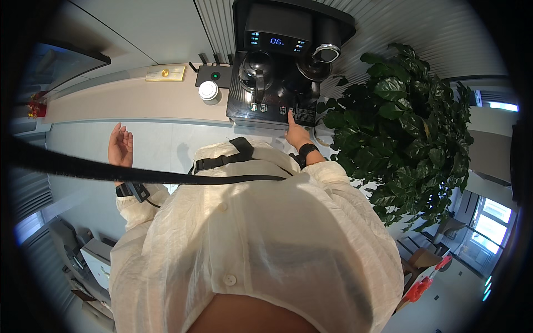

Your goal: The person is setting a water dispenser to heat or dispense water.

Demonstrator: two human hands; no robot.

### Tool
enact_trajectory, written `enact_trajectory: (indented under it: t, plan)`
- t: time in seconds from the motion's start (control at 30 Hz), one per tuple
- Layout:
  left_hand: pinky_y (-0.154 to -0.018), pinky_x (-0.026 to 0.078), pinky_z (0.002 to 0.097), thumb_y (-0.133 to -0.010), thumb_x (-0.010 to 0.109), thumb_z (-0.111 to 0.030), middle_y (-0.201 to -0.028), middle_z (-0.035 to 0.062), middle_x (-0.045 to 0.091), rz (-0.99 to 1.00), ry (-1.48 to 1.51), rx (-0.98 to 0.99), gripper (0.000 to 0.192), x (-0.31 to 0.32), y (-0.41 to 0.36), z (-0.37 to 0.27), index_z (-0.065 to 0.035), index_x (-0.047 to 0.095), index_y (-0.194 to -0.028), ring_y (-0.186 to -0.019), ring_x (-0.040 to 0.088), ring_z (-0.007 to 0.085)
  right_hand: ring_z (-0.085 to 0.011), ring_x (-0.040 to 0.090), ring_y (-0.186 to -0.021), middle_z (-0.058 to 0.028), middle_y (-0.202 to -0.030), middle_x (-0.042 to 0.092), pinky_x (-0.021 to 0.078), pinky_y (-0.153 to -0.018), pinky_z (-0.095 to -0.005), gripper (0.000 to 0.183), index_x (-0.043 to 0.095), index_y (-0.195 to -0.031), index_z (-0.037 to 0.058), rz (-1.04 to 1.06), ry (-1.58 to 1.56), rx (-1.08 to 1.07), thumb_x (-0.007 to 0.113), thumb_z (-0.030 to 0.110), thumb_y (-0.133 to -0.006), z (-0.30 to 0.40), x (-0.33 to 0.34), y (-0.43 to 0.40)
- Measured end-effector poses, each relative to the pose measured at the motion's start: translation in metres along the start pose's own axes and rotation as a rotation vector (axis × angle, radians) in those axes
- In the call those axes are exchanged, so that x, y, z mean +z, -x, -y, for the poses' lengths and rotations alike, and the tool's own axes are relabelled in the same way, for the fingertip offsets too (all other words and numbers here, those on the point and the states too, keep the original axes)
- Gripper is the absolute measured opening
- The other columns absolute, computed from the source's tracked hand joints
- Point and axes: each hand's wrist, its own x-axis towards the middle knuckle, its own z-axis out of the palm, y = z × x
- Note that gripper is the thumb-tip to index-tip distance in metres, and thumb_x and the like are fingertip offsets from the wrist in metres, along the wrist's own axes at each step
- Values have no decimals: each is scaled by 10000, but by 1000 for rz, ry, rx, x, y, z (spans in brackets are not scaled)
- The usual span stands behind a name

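The index finger of my right hand [297,134] is stretched out to the rightmost of several lit symbols on the front edge of a black tea bar machine [250,114]; whether it touches cannot be told. Nothing is held in that hand. Behind the symbols stand a glass kettle [255,70] with a dark handle, at left, and a second dark kettle [312,70] beneath a chrome-ringed spout [327,53]. A lit display [276,41] shows on the machine's upper part. My left hand [120,145] hangs empty before the counter, its palm turned up and fingers slightly bent.
On the long beige counter [166,100] are a white-lidded canister [209,92], a black router [213,75] with antennas and a gold-coloured plaque [165,73]. A large leafy plant [391,125] stands close at right. A black strap [200,180] crosses the view. A television [70,62] is at far left.
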Motion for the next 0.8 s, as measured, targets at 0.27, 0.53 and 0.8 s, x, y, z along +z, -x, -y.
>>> enact_trajectory:
  t: [0.27, 0.53, 0.8]
  plan:
    - [-667, 412, 194, -746, 443, -109, -750, 27, 503, -3, 3, -14, 196, -3, -3, 1, -11, 479, -911, -655, 473, 83, -299, 509, -757, -185, -846, 515, 394, -660, -366, 732, -27, -1204, 166, 15, 9, 7, 483, 195, -681, 1, -1, 0]
    - [-670, 412, 195, -748, 439, -106, -751, 29, 501, -23, 2, -13, 199, -3, -2, 2, -5, 477, -915, -660, 472, 87, -304, 505, -763, -189, -855, 510, 392, -664, -369, 729, -29, -1204, 162, 23, 1, 5, 480, 196, -682, 2, -3, 1]
    - [-665, 415, 192, -746, 445, -106, -753, 31, 499, -29, 6, -9, 199, -3, -2, 3, -6, 477, -914, -661, 472, 86, -298, 503, -775, -186, -865, 507, 393, -669, -367, 731, -33, -1203, 166, 23, 0, 22, 478, 198, -681, 1, -2, -2]
